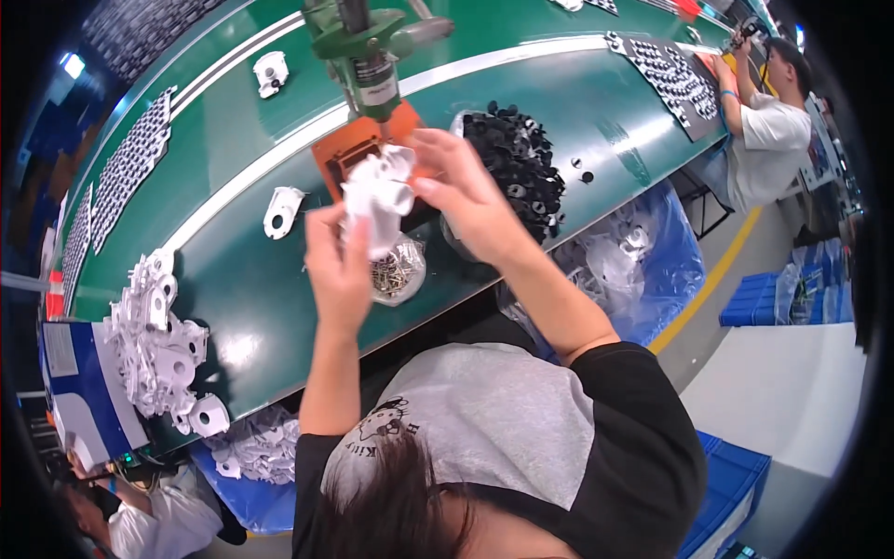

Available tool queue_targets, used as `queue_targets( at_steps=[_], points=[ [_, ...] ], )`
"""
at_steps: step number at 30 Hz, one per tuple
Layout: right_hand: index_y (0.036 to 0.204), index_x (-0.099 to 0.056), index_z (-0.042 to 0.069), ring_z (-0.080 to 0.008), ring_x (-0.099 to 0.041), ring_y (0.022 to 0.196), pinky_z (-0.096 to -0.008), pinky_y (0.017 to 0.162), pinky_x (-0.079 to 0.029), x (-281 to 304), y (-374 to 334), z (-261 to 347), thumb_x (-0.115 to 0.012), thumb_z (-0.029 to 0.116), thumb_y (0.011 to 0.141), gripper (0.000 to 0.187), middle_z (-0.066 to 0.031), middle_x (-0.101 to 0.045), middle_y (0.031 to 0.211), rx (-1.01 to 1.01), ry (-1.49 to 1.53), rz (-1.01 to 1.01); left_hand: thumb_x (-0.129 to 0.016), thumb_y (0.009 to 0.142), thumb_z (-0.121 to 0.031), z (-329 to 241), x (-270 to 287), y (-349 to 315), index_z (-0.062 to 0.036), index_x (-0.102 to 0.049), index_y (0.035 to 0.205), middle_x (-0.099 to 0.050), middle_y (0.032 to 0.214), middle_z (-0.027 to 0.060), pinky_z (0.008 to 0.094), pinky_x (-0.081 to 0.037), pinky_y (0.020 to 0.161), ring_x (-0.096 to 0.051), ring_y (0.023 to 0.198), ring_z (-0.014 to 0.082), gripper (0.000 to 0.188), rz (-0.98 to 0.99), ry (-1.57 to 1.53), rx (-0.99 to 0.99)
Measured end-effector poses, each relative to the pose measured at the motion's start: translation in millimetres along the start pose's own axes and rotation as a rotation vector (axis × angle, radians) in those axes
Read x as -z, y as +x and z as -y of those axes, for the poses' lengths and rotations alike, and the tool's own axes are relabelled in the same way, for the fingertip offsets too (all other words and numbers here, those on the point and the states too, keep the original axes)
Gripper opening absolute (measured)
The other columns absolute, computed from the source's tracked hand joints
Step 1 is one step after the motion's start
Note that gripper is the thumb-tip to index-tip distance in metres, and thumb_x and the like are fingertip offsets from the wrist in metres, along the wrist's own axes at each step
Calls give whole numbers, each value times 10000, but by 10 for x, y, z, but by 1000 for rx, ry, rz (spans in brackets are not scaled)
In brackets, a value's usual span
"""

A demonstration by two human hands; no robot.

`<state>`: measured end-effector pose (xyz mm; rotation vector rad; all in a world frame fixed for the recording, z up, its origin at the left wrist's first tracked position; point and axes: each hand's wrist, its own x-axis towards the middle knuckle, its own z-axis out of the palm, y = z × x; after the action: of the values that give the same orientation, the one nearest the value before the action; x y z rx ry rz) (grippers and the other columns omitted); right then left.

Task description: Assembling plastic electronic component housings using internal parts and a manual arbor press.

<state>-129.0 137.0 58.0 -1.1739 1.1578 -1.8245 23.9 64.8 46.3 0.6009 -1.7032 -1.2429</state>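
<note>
Between my two hands is a white plastic housing (380,200), tilted and blurred by motion. My left hand (340,270) grips its lower left side with thumb and fingers. At its upper right edge, the thumb and fingertips of my right hand (461,191) are closed on it. Just behind the housing stands an orange fixture (331,154), partly hidden by it, under a green press head (368,56). A clear bag of small metal screws (396,272) lies below my hands. One more white housing (282,212) rests on the bench left of the fixture.
Black round plastic parts (512,163) are heaped right of the fixture. White housings (158,345) pile up at the left. Another housing (271,73) lies farther back on the green bench (251,345). Blue-lined bins (666,261) stand below the edge. Co-workers sit at far right (778,121) and lower left (158,522).
</note>
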Motion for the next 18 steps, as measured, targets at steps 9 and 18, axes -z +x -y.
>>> queue_targets(
  at_steps=[9,18],
  points=[
    [955,-610,46,-294,-586,775,-354,718,-466,2301,-734,-205,-632,117,788,183,-181,-560,838,-228,-1438,-425,-607,832,-232,1009,372,1179,14,-632,871,-597,869,125,316,-442,715,-573,787,272,250,306,536,50],
    [893,-622,-31,-111,-612,618,-234,539,-463,1947,-418,-78,-601,44,819,107,-74,-651,752,-202,-810,-438,-628,754,-212,857,-38,1107,-78,-565,991,-491,1125,91,438,-328,870,-457,1062,278,279,54,1054,-368]
  ],
)
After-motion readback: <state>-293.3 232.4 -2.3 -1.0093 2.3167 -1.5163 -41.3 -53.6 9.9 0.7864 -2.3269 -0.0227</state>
